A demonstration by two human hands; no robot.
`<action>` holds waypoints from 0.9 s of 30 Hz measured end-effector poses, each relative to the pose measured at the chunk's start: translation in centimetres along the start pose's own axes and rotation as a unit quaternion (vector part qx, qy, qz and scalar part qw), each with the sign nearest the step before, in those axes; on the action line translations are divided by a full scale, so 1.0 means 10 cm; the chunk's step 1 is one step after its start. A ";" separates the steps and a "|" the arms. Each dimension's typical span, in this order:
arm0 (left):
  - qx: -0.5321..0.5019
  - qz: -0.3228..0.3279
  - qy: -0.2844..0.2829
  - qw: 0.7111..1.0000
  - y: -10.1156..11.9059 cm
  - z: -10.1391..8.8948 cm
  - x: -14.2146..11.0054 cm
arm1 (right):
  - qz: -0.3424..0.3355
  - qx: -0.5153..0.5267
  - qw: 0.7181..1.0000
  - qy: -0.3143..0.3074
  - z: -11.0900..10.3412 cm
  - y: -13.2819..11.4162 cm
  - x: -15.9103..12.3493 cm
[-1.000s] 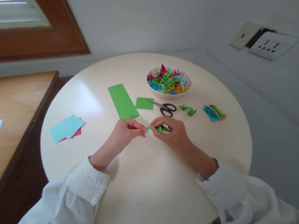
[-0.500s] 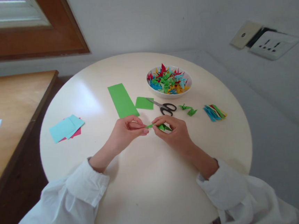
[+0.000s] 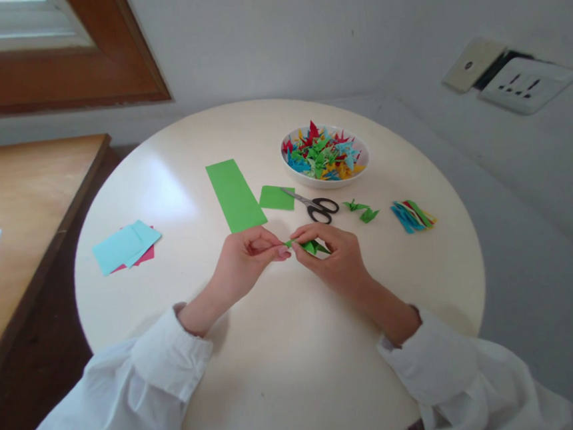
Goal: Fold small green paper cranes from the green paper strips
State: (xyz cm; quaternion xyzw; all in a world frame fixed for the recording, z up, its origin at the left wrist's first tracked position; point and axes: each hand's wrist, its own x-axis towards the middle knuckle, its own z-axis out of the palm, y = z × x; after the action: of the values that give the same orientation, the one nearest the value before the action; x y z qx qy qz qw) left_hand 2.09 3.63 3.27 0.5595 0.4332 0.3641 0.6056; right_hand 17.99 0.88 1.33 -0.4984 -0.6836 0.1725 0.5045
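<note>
A small green origami crane (image 3: 314, 247) is held between my two hands above the near middle of the table. My left hand (image 3: 243, 264) pinches its thin left tip between thumb and forefinger. My right hand (image 3: 334, 254) grips its body, and the fingers hide part of the folds. Just beyond my hands lie black-handled scissors (image 3: 316, 207), their blades over a green paper square (image 3: 273, 197). A long green paper strip (image 3: 236, 196) lies beyond my left hand. Two small green folded pieces (image 3: 364, 211) rest to the right of the scissors.
At the back of the round white table (image 3: 290, 375) stands a white bowl (image 3: 324, 184) full of colourful paper cranes. A bundle of folded strips (image 3: 413, 216) lies at the right. Light blue and red paper squares (image 3: 119, 248) lie at the left. A wooden desk (image 3: 28, 191) stands further left.
My left hand has shifted slightly right, closer to my right hand, and its fingers cover more of the crane's tip. My right hand keeps its grip in nearly the same place.
</note>
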 end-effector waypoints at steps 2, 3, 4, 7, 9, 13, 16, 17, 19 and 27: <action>-0.002 -0.001 0.002 1.000 0.01 0.00 0.00 | -0.002 -0.002 1.000 0.001 0.00 0.00 0.00; -0.004 -0.001 0.002 1.000 0.01 0.01 0.00 | -0.005 -0.002 1.000 0.002 0.00 0.00 0.00; -0.008 -0.001 0.003 1.000 0.01 0.01 0.00 | -0.008 -0.002 1.000 0.004 0.00 0.00 0.00; -0.019 -0.004 0.008 1.000 0.02 0.02 0.00 | -0.016 -0.003 1.000 0.010 0.00 0.00 0.00; -0.024 -0.007 0.011 1.000 0.03 0.02 0.00 | -0.017 -0.003 1.000 0.011 0.01 0.01 0.00; -0.036 -0.007 0.005 0.999 0.03 0.03 0.00 | -0.015 -0.002 1.000 0.013 0.01 0.02 0.00; -0.039 -0.004 0.000 0.999 0.03 0.03 -0.01 | -0.008 -0.008 1.000 0.020 0.00 0.03 0.00; -0.040 -0.003 -0.002 0.999 0.04 0.03 -0.01 | -0.005 -0.010 1.000 0.021 0.00 0.03 0.00; -0.044 -0.002 -0.007 0.999 0.05 0.03 -0.02 | 0.000 -0.012 1.000 0.023 -0.01 0.02 0.00; 0.036 0.035 -0.010 0.999 0.02 0.04 -0.03 | 0.006 -0.005 1.000 0.016 0.01 0.00 0.00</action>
State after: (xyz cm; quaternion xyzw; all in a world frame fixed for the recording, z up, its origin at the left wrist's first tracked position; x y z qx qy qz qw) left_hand 2.42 3.26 3.55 0.5992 0.4206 0.3636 0.5760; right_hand 17.93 0.92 1.30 -0.5075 -0.6732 0.1644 0.5121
